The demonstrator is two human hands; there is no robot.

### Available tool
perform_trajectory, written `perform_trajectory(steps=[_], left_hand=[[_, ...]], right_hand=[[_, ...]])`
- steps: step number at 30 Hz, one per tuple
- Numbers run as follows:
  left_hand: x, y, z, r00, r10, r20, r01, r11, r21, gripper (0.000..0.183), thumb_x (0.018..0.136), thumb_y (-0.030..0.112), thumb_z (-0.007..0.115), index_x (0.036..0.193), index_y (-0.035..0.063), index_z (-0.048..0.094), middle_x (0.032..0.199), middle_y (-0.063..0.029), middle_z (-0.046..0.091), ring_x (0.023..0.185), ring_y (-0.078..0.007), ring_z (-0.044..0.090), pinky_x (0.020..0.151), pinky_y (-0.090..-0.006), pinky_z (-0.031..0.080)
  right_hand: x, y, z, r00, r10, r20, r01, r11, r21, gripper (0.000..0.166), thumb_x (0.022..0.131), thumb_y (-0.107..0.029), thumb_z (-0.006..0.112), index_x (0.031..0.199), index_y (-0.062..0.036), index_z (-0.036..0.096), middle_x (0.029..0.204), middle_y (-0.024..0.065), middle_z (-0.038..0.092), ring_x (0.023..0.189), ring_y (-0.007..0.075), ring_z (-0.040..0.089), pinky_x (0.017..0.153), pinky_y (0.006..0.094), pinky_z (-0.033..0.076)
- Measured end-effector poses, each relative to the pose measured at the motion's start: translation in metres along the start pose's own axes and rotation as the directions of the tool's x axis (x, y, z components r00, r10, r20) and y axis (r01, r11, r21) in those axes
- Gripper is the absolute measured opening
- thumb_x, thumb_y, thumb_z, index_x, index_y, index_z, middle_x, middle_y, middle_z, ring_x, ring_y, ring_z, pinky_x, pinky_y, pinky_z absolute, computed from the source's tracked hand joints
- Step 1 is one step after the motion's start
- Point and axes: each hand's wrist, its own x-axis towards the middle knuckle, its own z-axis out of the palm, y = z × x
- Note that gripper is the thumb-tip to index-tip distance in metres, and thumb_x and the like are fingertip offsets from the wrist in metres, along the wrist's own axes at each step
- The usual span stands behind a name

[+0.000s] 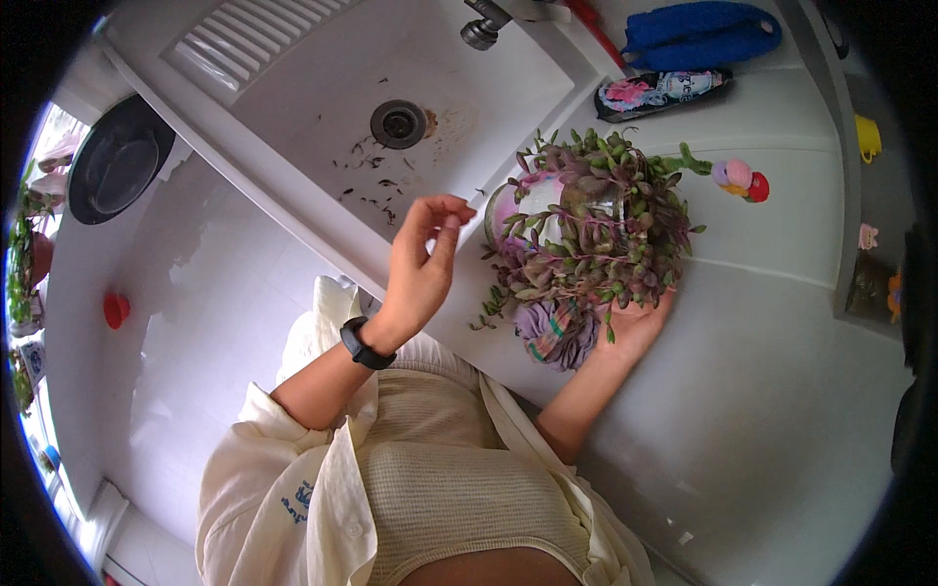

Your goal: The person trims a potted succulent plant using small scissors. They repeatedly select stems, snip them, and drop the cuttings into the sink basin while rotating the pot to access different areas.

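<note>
A trailing succulent (586, 271) with green and purplish leaves spreads over a glass jar with a pink and white pattern (538, 209), at the counter beside the sink. The jar appears tilted, its base to the left. My right hand (636, 322) holds the plant and jar from the near right side, palm up, its fingers partly hidden by leaves. My left hand (434, 256), with a black band on the wrist, hovers over the sink's near rim, left of the jar, fingers curled and slightly apart, with nothing visible in it. A crumpled purple cloth (558, 333) lies below the jar.
The white sink (293, 110) has dark bits scattered around its drain (399, 124); a faucet head (480, 31) hangs above. Right of it lie a blue mitt-like item (700, 35), a printed packet (659, 94) and knitted flowers (736, 179). A black pan (121, 160) and red cup (116, 310) are left.
</note>
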Motion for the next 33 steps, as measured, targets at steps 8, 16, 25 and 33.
perform_trajectory(steps=[8,16,25,33], left_hand=[[-0.005,0.003,0.015,0.979,-0.099,0.177,0.113,0.991,-0.071,0.023,0.096,0.013,0.052,0.117,0.0028,0.05,0.111,-0.0039,0.058,0.107,-0.0118,0.053,0.093,-0.0273,0.041],[-0.001,0.024,0.01,0.968,-0.197,0.155,0.234,0.932,-0.277,0.025,0.091,0.009,0.059,0.114,0.0027,0.05,0.104,-0.0009,0.055,0.101,-0.0093,0.051,0.09,-0.0254,0.042],[-0.06,0.038,0.038,0.982,-0.006,0.187,-0.007,0.998,0.067,0.014,0.086,0.009,0.066,0.097,0.0004,0.063,0.079,0.0005,0.057,0.067,-0.0058,0.048,0.061,-0.0202,0.039],[-0.057,0.057,0.065,0.833,-0.51,0.214,0.553,0.783,-0.286,0.019,0.089,0.019,0.066,0.101,0.004,0.066,0.073,0.0053,0.056,0.06,-0.0005,0.045,0.049,-0.0181,0.034]], right_hand=[[-0.03,-0.026,0.03,0.886,-0.458,-0.068,0.438,0.877,-0.198,0.042,0.093,-0.043,0.045,0.116,-0.0086,0.053,0.112,0.0093,0.056,0.097,0.0201,0.054,0.084,0.035,0.043],[-0.076,-0.069,0.045,0.75,-0.304,0.587,0.146,0.942,0.301,0.044,0.094,-0.04,0.045,0.113,-0.001,0.05,0.087,0.0109,0.059,0.063,0.0149,0.053,0.047,0.0265,0.039],[-0.059,-0.051,0.042,0.089,-0.108,0.99,-0.184,0.975,0.122,0.04,0.081,-0.017,0.065,0.105,0.0119,0.054,0.073,0.0297,0.062,0.054,0.0299,0.064,0.046,0.0328,0.053],[-0.076,-0.025,0.022,0.204,-0.219,0.954,-0.316,0.908,0.275,0.046,0.086,-0.013,0.058,0.12,0.0139,0.044,0.085,0.0344,0.06,0.056,0.0306,0.063,0.049,0.0332,0.054]])
